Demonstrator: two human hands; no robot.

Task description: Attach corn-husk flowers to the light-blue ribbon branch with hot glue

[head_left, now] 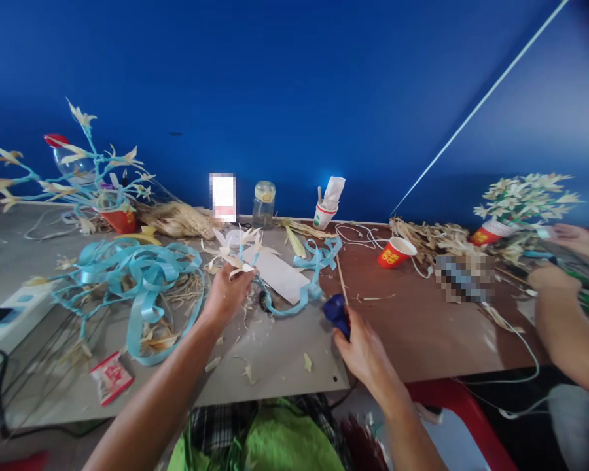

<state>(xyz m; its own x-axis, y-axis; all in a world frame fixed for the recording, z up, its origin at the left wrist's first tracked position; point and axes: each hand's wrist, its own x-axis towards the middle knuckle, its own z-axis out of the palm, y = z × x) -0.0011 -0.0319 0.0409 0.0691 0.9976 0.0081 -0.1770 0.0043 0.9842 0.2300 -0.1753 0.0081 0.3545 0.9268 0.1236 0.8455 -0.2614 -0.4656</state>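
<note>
My left hand (pixel 232 291) is closed on a flower branch (pixel 245 254) with pale, husk-like petals and stems wrapped in light blue ribbon. From it the wrapped stem (pixel 294 306) curves right, and a loose ribbon tail (pixel 324 254) lies behind. My right hand (pixel 366 347) grips a dark blue tool, apparently a hot glue gun (pixel 337 313), its front close to the stem's right end. Whether they touch I cannot tell. A white sheet (pixel 282 275) lies behind the stem. Left of my left hand is a heap of blue ribbon (pixel 142 275).
A red cup (pixel 120 221) with a blue-stemmed arrangement stands at left. A power strip (pixel 17 324) and red packet (pixel 112 378) lie nearer. Behind are a jar (pixel 264 206) and tissue cup (pixel 325 214); right, a red paper cup (pixel 396 252) and another person's hands (pixel 552 278).
</note>
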